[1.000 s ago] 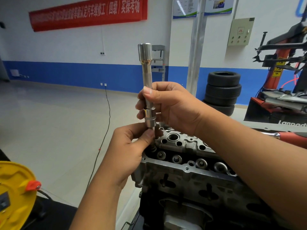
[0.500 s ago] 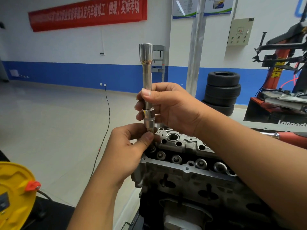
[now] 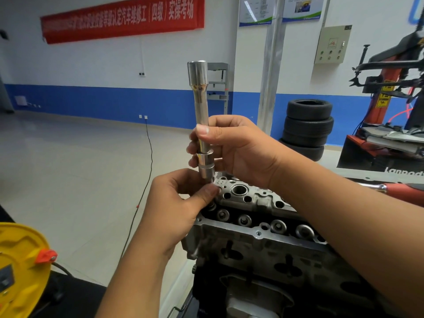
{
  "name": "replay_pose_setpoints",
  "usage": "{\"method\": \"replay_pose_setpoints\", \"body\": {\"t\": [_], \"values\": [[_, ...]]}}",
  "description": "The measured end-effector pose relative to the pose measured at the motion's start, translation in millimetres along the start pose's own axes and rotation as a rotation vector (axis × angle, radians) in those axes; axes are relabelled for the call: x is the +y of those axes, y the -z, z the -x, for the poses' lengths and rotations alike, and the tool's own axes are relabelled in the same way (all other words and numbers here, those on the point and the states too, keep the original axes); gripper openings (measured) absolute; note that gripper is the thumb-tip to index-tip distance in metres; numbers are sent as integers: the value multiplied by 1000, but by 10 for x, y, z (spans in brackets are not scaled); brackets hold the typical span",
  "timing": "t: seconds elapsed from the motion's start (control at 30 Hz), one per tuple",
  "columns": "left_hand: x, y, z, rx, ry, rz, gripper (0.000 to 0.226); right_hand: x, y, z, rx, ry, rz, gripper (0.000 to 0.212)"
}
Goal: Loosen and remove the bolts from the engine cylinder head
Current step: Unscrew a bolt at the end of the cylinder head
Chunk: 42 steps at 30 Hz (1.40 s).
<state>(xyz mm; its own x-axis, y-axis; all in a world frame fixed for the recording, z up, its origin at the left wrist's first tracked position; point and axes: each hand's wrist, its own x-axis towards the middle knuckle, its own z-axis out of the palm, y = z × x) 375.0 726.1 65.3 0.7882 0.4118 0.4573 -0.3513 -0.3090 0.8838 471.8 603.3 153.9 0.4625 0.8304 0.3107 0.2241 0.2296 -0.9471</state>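
Steel extension bar (image 3: 201, 115), gripped upright in the right hand (image 3: 231, 152) while the left hand (image 3: 181, 203) pinches under its socket (image 3: 206, 167) at the cylinder head (image 3: 252, 212) corner, could tilt and slip off the hidden bolt.

A white wall (image 3: 91, 63) with a blue lower band carries a red banner (image 3: 121, 18). Stacked tyres (image 3: 307, 128) stand on the pale glossy floor (image 3: 68, 168).
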Motion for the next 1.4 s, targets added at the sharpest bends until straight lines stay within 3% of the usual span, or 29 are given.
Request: {"method": "replay_pose_setpoints", "body": {"t": [0.13, 0.2, 0.3, 0.5, 0.73, 0.8, 0.87, 0.97, 1.13, 1.3, 1.4], "values": [[-9, -6, -11, 60, 9, 58, 21, 7, -4, -2, -6, 9, 10, 12], [-23, 40, -11, -56, 20, 37, 14, 10, 1, 1, 3, 14, 15, 10], [-38, 86, 3, -182, 46, 75, 29, 9, -2, -2, 6, 19, 12, 10], [1, -21, -23, 14, 41, 132, 11, 16, -3, -2, 7, 14, 15, 13], [-5, 43, -9, -145, 69, 179, 18, 23, 12, -13, 27, 13, 30, 15], [-19, 19, -21, -94, 57, 134, 21, 22, 8, -15, 22, 11, 25, 18], [4, -28, -26, -10, 50, 152, 9, 23, 6, -15, 18, 12, 29, 19], [-8, -42, -37, 73, 38, 163, 17, 22, 8, -12, 19, 9, 35, 18], [-15, 32, -33, -82, 72, 189, 13, 23, 11, -16, 18, 3, 41, 14], [-19, -15, -38, 79, 80, 168, 19, 26, 7, -17, 14, 0, 33, 12], [-4, 14, -39, 44, 79, 199, 15, 21, 8, -13, 13, -1, 36, 12]]}}
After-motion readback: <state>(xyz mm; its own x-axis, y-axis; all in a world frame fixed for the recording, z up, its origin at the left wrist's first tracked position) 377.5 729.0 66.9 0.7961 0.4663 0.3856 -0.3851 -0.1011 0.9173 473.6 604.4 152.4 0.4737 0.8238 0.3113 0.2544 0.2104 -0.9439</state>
